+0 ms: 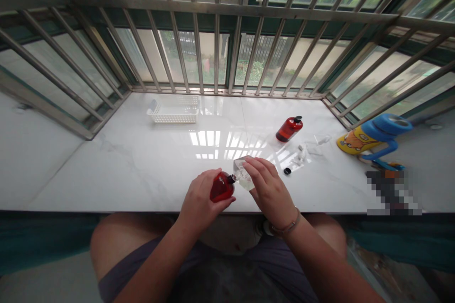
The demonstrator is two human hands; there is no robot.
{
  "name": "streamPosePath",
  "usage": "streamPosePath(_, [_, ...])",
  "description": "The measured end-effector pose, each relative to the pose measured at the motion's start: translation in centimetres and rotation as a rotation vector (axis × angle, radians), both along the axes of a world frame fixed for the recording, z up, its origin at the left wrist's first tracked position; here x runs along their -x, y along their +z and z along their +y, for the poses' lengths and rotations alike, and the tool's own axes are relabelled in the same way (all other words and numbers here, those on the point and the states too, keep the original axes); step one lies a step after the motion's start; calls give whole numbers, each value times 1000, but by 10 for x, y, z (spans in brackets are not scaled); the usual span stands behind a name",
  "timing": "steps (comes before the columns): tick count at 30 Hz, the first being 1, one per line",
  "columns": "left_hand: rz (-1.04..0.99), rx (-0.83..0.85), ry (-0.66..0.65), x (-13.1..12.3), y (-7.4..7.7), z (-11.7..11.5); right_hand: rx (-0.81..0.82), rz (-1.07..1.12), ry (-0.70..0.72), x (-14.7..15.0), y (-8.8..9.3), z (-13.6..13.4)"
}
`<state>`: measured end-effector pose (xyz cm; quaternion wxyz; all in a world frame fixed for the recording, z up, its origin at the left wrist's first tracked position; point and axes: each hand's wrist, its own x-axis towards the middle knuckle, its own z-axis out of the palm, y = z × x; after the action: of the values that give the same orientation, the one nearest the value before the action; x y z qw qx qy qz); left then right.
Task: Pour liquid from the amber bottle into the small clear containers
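Observation:
My left hand (204,191) is closed around a red see-through bottle (222,188), whose dark neck tilts up to the right. In my right hand (266,184) is a clear glass bottle (242,173), tipped so that its neck meets the mouth of the red one. Whether liquid runs between them is too small to tell. On the counter to the right of my right hand lies a small black cap (287,171). Beyond it a second red bottle (289,129) with a black top stands on the counter.
A white perforated basket (175,117) sits at the back left of the white marble-look counter (124,170). Small clear and white plastic pieces (302,152) lie on the right. A blue and yellow flask (373,135) stands farther right, near a blurred-out dark object (391,191). Metal window bars (227,52) rise behind.

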<state>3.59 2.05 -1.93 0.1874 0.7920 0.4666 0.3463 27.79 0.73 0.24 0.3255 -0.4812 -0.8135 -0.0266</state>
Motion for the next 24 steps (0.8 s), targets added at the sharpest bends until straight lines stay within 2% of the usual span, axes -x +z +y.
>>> streamPosePath(24, [-23, -11, 2, -4, -11, 0, -57, -106, -2, -2, 7, 1])
